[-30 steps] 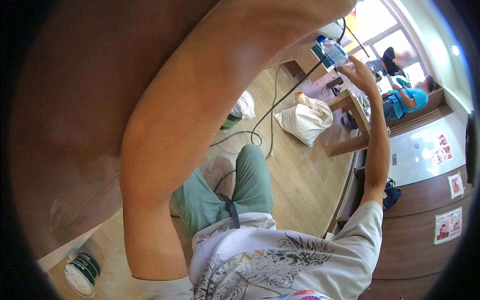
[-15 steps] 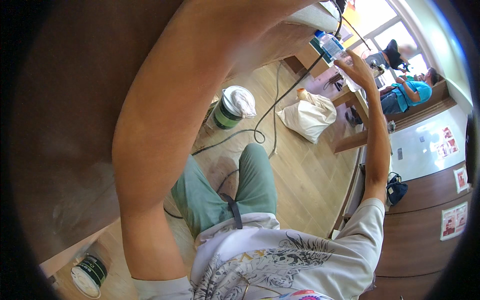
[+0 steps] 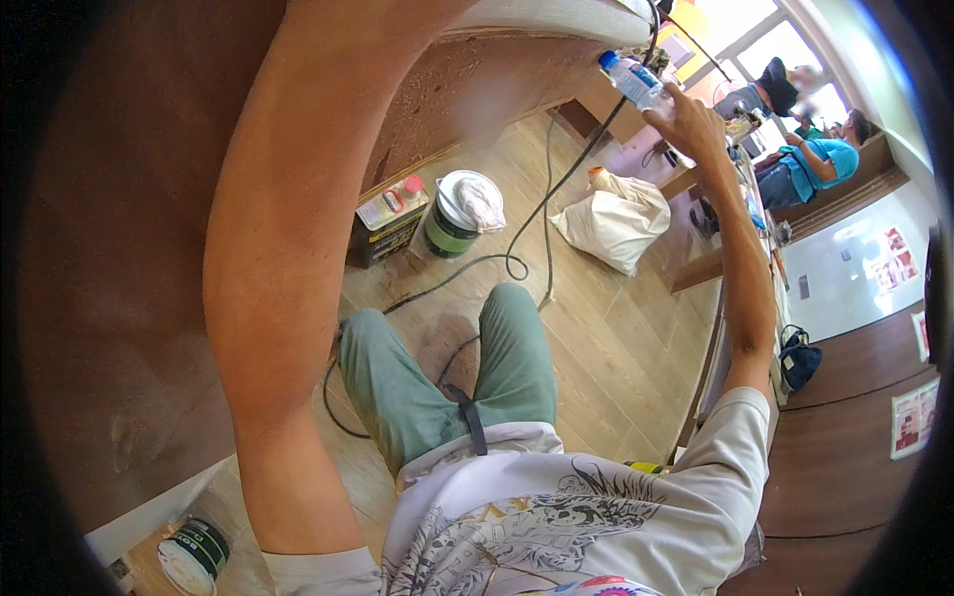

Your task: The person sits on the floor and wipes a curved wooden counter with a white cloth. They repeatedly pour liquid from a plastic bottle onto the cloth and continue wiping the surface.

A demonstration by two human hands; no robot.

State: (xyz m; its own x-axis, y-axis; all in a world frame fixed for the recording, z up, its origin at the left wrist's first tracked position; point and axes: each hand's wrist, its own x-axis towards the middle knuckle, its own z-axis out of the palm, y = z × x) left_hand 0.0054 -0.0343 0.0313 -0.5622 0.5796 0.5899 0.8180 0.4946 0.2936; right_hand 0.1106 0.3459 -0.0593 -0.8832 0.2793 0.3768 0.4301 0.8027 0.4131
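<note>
My right hand (image 3: pixel 691 127), at the end of a raised arm, grips a clear plastic bottle (image 3: pixel 636 81) near its base. The bottle has a blue cap and a label, and it tilts with the cap toward the upper left. Some of the fingers are hidden behind the bottle and the hand. My left arm (image 3: pixel 283 248) crosses the left half of the view and runs out at the top edge, so its hand is out of sight. Beside this arm is a brown panel (image 3: pixel 467 94) with a pale rounded top (image 3: pixel 547 14).
On the wooden floor stand a metal can with a red cap (image 3: pixel 390 223), a bucket with a white cloth on its lid (image 3: pixel 452 226) and a white sack (image 3: pixel 616 223). A black cable (image 3: pixel 545 207) winds between them. Another bucket (image 3: pixel 194 556) is lower left. People (image 3: pixel 815 164) are at the far right.
My right hand and the bottle have shifted left and a little up. My left arm has moved left, uncovering the metal can and more of the brown panel.
</note>
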